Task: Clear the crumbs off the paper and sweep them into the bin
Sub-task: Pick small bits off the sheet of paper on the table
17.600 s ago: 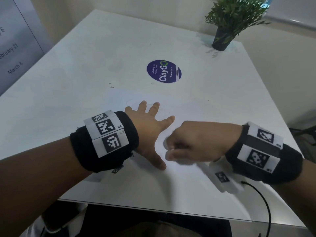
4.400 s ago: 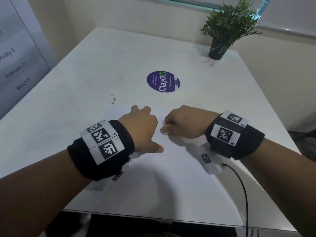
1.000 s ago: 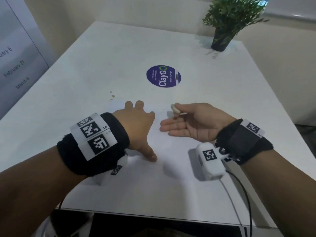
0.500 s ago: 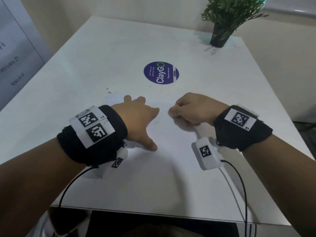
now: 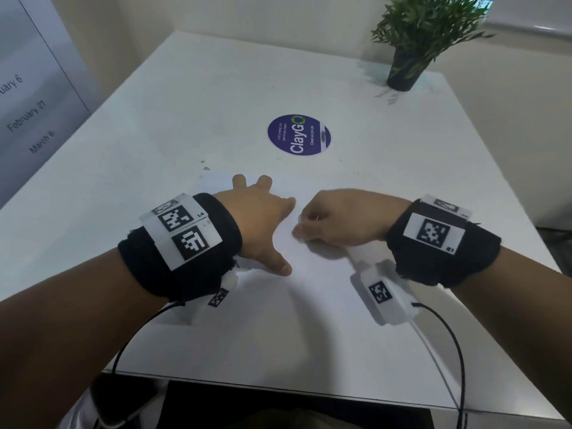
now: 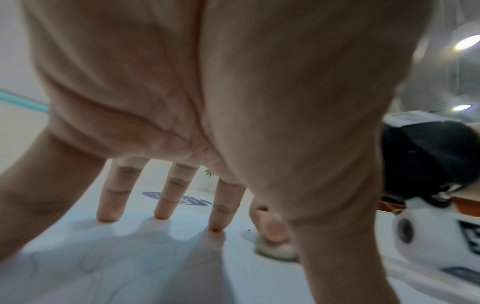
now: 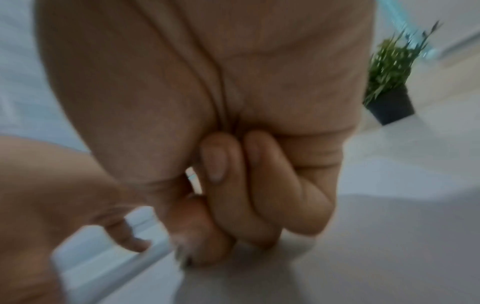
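Note:
A white paper sheet (image 5: 309, 308) lies on the white table (image 5: 216, 88). My left hand (image 5: 263, 218) is spread flat on it, fingertips (image 6: 162, 214) pressing down. My right hand (image 5: 334, 218) is curled knuckles-up just right of the left, and pinches a small beige eraser (image 6: 276, 248) down against the paper. In the right wrist view the right hand's fingers (image 7: 233, 195) are folded tight and the eraser is hidden. A few small crumbs (image 5: 204, 165) lie on the table past the paper's far left corner. No bin is in view.
A round purple ClayGo sticker (image 5: 298, 135) lies beyond the hands. A potted plant (image 5: 408, 66) stands at the far right corner. A board with dates (image 5: 28, 113) is at the left. The table's front edge (image 5: 278, 387) is near me; wrist-camera cables trail over it.
A second ago my right hand lay palm-up with the eraser shown between thumb and finger; it has turned over and pressed down onto the paper. The left hand stays flat in place.

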A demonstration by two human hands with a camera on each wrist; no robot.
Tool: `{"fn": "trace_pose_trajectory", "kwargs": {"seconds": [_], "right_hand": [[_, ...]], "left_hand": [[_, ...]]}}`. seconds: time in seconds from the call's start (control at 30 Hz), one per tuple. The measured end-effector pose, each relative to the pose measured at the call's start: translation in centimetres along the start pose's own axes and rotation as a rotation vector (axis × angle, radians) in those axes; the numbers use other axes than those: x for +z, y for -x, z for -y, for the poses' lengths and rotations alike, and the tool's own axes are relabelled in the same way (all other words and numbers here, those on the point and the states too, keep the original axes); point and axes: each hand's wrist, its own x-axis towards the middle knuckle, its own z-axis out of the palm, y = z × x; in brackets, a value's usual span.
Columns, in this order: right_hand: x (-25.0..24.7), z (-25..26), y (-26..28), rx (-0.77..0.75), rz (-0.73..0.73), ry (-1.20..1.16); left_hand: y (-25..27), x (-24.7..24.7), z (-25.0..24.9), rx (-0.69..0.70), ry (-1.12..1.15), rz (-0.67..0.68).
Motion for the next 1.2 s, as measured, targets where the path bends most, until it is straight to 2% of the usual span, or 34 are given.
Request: {"fn": "trace_pose_trajectory", "kwargs": {"seconds": [0.03,0.07,0.17,0.2,0.27,0.37,0.4,0.5,0.57,0.7,0.73,0.83,0.87,0.9,1.0,1.03,1.17,1.2], "right_hand": [[0.2,0.2,0.3,-0.017,0.063,-0.010],[0.1,0.1,0.2,-0.022,0.050,-0.006],[-1.2,-1.4,-0.9,0.055,-0.193,0.055],[-1.3,-1.6,-0.9,0.065,-0.217,0.070],[-0.8,-1.1,-0.2,0.008,-0.126,0.081],[0.5,0.2,1.3,-0.074,0.172,0.033],[0.4,0.1,1.3,-0.076,0.184,0.027],[-1.1,-1.2,0.3,0.000,-0.057,0.046],[-1.0,-1.0,0.3,0.008,-0.115,0.086],[0.8,0.8,1.3,-0.112,0.181,0.092],[0.5,0.6,1.1,-0.110,0.170,0.091],[-1.2,-0.6,0.2,-0.057,-0.097,0.158],[-1.1,-0.6,0.2,-0.054,-0.141,0.178],[-0.8,-0.2,0.4,-0.069,-0.129,0.197],[0.9,1.3,1.1,-0.154,0.145,0.182],[0.9,1.3,1.1,-0.154,0.186,0.161],[-1.5,-0.7,0.1,-0.074,-0.104,0.166],[-1.4,-0.7,0.3,-0.074,-0.119,0.174]], "left_hand": [[0.0,0.0,0.0,0.000,0.001,-0.004],[-0.1,0.0,0.0,0.001,0.003,-0.006],[-0.1,0.0,0.0,0.003,0.000,-0.001],[-0.1,0.0,0.0,0.004,-0.006,0.002],[-0.1,0.0,0.1,0.001,-0.011,0.000],[-0.2,0.1,0.0,0.001,-0.012,-0.001],[-0.2,0.1,0.0,0.001,-0.016,0.001],[-0.1,0.1,0.0,0.004,-0.017,-0.005],[-0.1,0.1,0.0,0.003,-0.020,-0.003],[-0.1,0.2,0.0,0.006,-0.019,-0.010],[-0.1,0.2,0.0,0.005,-0.024,-0.009],[0.0,0.1,0.0,0.003,-0.026,-0.003],[0.0,0.1,0.0,0.005,-0.029,-0.002],[-0.1,0.0,0.0,0.006,-0.031,-0.003],[-0.1,0.1,0.1,0.014,-0.018,-0.006],[-0.2,0.1,0.1,0.017,-0.020,-0.007],[-0.1,0.0,0.0,0.008,-0.026,0.008],[-0.1,0.1,0.0,0.008,-0.030,0.010]]}}
